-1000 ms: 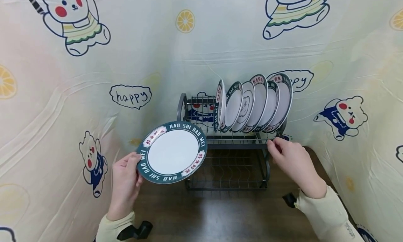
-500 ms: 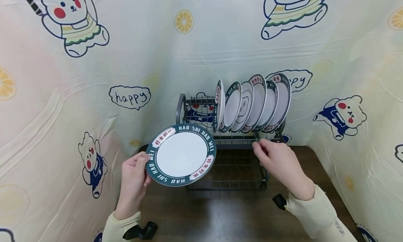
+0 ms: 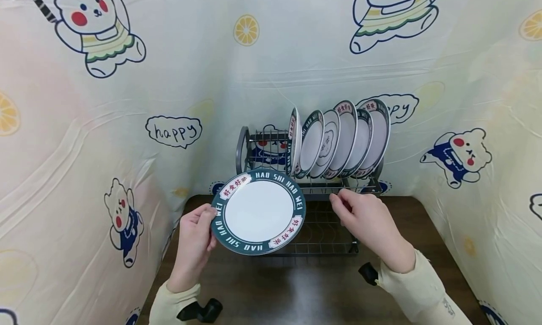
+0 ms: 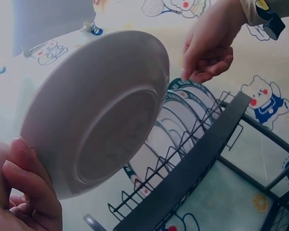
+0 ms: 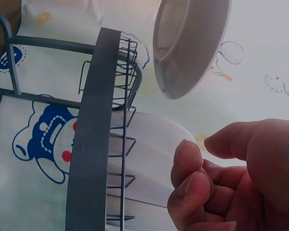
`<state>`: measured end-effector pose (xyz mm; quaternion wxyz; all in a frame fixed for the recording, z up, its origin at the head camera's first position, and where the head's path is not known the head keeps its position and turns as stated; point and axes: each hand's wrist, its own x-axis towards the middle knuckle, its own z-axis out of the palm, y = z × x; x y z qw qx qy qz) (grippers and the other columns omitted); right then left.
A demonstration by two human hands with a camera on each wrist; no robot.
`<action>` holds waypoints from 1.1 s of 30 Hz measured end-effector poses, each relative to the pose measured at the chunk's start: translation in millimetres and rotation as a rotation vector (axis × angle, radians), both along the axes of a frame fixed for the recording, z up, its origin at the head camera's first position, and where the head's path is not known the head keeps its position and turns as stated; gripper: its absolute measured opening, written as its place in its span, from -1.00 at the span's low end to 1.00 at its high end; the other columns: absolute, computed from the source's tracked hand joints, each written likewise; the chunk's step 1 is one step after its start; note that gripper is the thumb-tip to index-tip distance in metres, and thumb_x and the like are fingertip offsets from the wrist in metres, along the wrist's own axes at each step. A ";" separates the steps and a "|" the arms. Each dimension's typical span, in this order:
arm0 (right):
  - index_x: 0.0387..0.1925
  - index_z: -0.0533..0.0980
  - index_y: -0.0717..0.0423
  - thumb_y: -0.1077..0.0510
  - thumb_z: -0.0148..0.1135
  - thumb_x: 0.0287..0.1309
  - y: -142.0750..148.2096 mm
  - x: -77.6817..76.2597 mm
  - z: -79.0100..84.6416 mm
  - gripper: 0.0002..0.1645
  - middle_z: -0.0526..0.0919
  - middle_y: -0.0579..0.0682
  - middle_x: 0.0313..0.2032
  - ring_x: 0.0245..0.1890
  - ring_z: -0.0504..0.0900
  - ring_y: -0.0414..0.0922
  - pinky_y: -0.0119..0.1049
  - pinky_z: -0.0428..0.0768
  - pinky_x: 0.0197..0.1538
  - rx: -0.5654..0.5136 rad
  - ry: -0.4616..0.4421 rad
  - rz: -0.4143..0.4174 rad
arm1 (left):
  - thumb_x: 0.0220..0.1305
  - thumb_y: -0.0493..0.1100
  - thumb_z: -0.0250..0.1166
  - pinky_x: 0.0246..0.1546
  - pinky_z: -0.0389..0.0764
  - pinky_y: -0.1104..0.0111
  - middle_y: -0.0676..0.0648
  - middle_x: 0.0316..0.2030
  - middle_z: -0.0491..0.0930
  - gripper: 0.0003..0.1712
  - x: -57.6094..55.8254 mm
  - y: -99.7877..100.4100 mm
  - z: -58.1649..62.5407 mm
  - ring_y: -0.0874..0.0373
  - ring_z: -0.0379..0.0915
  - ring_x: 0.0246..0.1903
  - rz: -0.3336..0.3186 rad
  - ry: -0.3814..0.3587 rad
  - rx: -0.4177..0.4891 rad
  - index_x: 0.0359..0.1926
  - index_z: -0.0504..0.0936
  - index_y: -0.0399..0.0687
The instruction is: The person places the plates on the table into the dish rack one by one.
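My left hand (image 3: 195, 242) pinches the left rim of a white plate (image 3: 259, 211) with a dark green lettered border. The plate is tilted, its upper face toward the head camera, in front of the rack. In the left wrist view its pale underside shows, with the thumb hidden behind it. My right hand (image 3: 372, 228) is to the right of the plate, near the rack's front edge, and holds nothing. Its fingers are loosely curled, the thumb apart from the index finger in the right wrist view. Behind, a grey two-tier dish rack (image 3: 242, 151) carries several upright plates (image 3: 359, 144).
The rack's plates lean together in the right part of its upper tier, and thin wire dividers (image 4: 156, 168) stand along it. The lower tier (image 3: 326, 228) is partly hidden. A dark wooden table (image 3: 292, 292) lies below, with a printed cloth (image 3: 237, 85) around it.
My left hand has carried the plate to the right and slightly down, across the rack's front. My right hand has moved left from the rack's right end, toward the plate.
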<state>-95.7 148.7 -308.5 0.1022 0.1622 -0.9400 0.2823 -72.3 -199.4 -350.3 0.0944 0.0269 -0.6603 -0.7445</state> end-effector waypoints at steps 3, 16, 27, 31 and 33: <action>-0.56 0.45 -0.05 0.08 0.16 0.49 -1.6 1.3 1.1 -0.61 0.33 -0.19 -0.74 -0.72 0.33 -0.21 -0.31 0.34 -0.61 0.002 0.008 -0.002 | 0.58 -0.21 0.04 -0.75 0.33 0.53 -0.05 -0.55 0.68 -0.66 -1.1 4.0 -1.6 0.20 0.33 -0.84 -0.010 -0.003 -0.003 -0.35 0.61 -0.26; -0.49 0.50 -0.06 0.06 0.16 0.50 -7.2 8.7 4.0 -0.66 0.37 -0.21 -0.72 -0.68 0.38 -0.22 -0.32 0.39 -0.59 -0.024 -0.042 0.004 | 0.57 -0.22 0.06 -0.71 0.35 0.53 -0.05 -0.59 0.62 -0.63 -4.8 22.0 -6.0 0.18 0.34 -0.82 -0.037 -0.022 -0.028 -0.24 0.53 -0.54; -0.43 0.57 -0.05 -0.02 0.15 0.51 -7.9 10.0 -2.1 -0.67 0.42 -0.23 -0.70 -0.63 0.41 -0.22 -0.33 0.41 -0.56 -0.051 -0.044 -0.006 | 0.55 -0.26 0.06 -0.73 0.35 0.51 -0.09 -0.63 0.58 -0.67 -6.0 35.4 -8.5 0.18 0.34 -0.83 -0.096 -0.028 -0.024 -0.26 0.53 -0.53; -0.45 0.59 -0.04 -0.01 0.18 0.49 -8.3 9.7 -4.7 -0.67 0.38 -0.22 -0.72 -0.66 0.38 -0.22 -0.34 0.38 -0.58 -0.065 -0.024 -0.013 | 0.54 -0.27 0.07 -0.72 0.35 0.50 -0.09 -0.63 0.59 -0.68 -5.4 38.8 -10.3 0.17 0.34 -0.83 -0.112 -0.029 -0.034 -0.26 0.54 -0.52; -0.45 0.60 -0.03 0.01 0.20 0.48 -8.7 9.8 -5.5 -0.67 0.37 -0.22 -0.73 -0.67 0.38 -0.22 -0.35 0.37 -0.59 -0.073 -0.021 -0.016 | 0.54 -0.26 0.07 -0.72 0.34 0.51 -0.09 -0.62 0.60 -0.68 -5.0 39.8 -11.3 0.17 0.34 -0.83 -0.121 -0.027 -0.038 -0.26 0.55 -0.51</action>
